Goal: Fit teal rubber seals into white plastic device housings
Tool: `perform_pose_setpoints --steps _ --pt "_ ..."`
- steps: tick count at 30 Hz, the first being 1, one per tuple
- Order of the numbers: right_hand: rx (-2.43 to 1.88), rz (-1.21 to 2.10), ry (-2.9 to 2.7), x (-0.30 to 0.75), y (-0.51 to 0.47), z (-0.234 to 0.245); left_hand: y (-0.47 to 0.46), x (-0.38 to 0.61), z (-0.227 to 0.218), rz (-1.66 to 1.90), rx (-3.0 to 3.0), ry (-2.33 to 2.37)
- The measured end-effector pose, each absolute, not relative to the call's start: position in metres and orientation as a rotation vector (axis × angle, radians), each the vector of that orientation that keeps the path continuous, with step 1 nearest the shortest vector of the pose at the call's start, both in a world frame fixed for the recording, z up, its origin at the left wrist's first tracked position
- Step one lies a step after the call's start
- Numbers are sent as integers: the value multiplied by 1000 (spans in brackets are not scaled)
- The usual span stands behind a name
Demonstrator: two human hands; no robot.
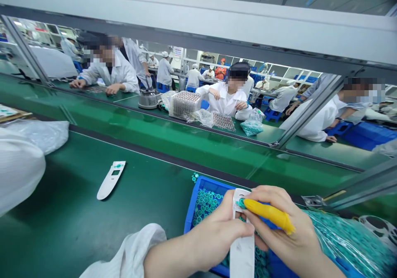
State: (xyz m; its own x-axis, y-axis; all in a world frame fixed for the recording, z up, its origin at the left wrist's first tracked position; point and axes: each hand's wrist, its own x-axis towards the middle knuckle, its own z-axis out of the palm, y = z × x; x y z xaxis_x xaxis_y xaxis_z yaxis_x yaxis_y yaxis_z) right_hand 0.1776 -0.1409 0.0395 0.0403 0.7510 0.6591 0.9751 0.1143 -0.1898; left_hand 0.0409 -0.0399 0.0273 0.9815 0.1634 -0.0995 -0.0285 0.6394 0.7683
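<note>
My left hand (217, 234) grips a long white plastic casing (242, 251), which stands nearly upright with a small opening near its top. My right hand (279, 224) holds a yellow-handled tool (269, 215) against the top of that casing, and a small teal part (241, 203) shows at the tool's tip. Below my hands sits a blue plastic bin (198, 205) full of small teal rings (206, 205). A similar white casing (111, 180) lies on the green conveyor belt (68, 199) to the left.
A clear bag of teal parts (344, 238) lies at lower right, and a white sleeve (18, 170) intrudes at left. Beyond a metal-framed divider (310, 112), co-workers (226, 98) in white coats sit at a second belt with trays and a grey machine (148, 99).
</note>
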Motion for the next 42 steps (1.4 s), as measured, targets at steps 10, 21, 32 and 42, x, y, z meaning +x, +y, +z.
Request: perform_pose_setpoints --steps 10,21,32,42 --pt "-1636 -830 -1915 158 -142 63 -41 25 41 279 1184 96" --pt "-1715 -821 -1907 156 -151 54 -47 22 35 377 1276 186" --pt "-1756 -836 -1739 153 -141 56 -50 29 31 471 1240 180" --pt "-1758 -266 -1567 154 -144 59 -45 33 25 466 1217 237"
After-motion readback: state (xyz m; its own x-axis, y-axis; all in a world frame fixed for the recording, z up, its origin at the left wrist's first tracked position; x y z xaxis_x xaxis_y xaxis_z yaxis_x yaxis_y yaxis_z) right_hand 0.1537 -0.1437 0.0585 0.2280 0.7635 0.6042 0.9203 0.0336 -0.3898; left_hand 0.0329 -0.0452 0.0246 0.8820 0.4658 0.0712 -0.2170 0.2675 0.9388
